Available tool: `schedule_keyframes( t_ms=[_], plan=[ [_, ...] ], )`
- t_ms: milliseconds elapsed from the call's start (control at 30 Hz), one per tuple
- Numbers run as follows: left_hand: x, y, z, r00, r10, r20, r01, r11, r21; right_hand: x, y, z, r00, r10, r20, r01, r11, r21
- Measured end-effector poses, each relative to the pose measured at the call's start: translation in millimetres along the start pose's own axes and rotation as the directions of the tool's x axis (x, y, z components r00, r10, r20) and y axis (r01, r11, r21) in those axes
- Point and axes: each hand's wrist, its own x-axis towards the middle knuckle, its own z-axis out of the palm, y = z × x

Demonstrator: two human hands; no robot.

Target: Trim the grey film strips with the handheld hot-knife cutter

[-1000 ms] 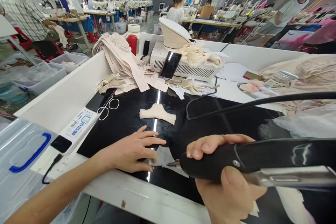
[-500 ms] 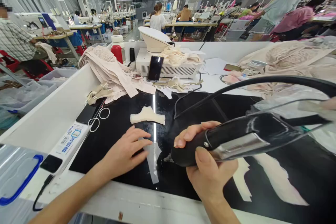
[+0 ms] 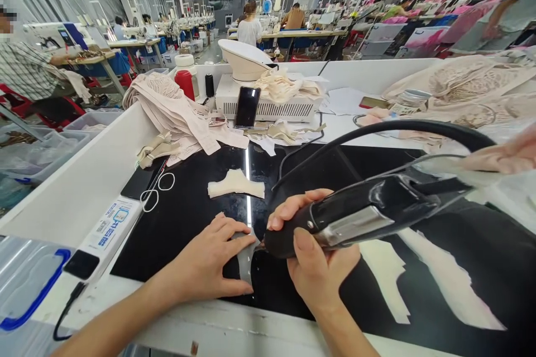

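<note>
My right hand (image 3: 318,256) is wrapped round a black corded handheld tool (image 3: 352,215) with a metal lever along its side. Its tip points left, toward a thin translucent grey piece (image 3: 246,265) that lies on the black board (image 3: 188,223). Fingers and thumb of my left hand (image 3: 221,256) are spread over that piece, pressing its left side and edges flat. Just beyond my left hand lies a cream padded piece (image 3: 235,184). Two more pale cut pieces, a shorter one (image 3: 385,273) and a longer one (image 3: 456,284), lie right of my right hand.
Another person's hand (image 3: 511,150) reaches in at right beside clear plastic. The tool's thick black cable (image 3: 389,125) arches over the board. A phone (image 3: 247,107) leans on a vented white box (image 3: 285,111). Beige fabric strips (image 3: 176,111) lie at left, by a white low wall (image 3: 84,178).
My left hand has come down onto the grey piece, thumb at its lower end. My right hand has shifted the tool left, its tip now at the piece. The other person's hand has come further in.
</note>
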Motion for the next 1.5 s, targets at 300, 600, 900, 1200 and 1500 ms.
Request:
schedule_keyframes(
  t_ms=[300,600,900,1200,1500],
  plan=[
    [1,0,-2.7,1.0,0.022,-0.004,-0.022,0.999,-0.028,-1,-5,-3,1.0,0.012,0.007,-0.011,0.999,-0.045],
    [2,2,-4.4,1.0,0.018,0.008,-0.017,0.999,-0.043,-9,-8,-2,0.999,0.021,0.047,-0.019,0.999,-0.046],
    [0,0,-3.1,1.0,0.029,-0.005,-0.029,0.999,-0.038,-13,-20,2,0.997,0.057,0.048,-0.056,0.998,-0.036],
    [0,0,-3.7,0.999,0.04,-0.022,-0.04,0.999,-0.016,-17,-26,1,0.997,0.067,0.04,-0.066,0.997,-0.036],
    [-1,1,-2.7,0.998,0.045,-0.033,-0.045,0.999,-0.016,-20,-23,2,0.996,0.058,0.06,-0.056,0.997,-0.046]
  ],
)
